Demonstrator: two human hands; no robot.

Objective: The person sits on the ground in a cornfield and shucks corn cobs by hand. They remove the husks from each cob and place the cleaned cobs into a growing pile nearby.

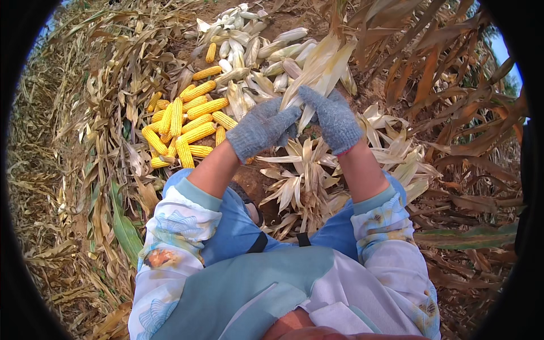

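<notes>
My left hand (265, 127), in a grey knitted glove, and my right hand (331, 119), gloved alike, meet in front of me. Between them they grip the lower end of a corn husk (316, 72), whose dry pale leaves fan out up and to the right. Whether a cob is inside the husk cannot be seen. To the left of my left hand lies a pile of husked yellow corn cobs (197, 112). Beyond my hands is a heap of ears in their pale husks (255, 55). Empty husks (308, 178) lie just below my hands, between my knees.
More loose husks (408, 161) are at the right, beside my right forearm. Dry corn stalks and leaves (450, 63) stand close on the right. Dry leaves (85, 127) cover the ground at the left. Brown soil (250, 178) shows by my foot.
</notes>
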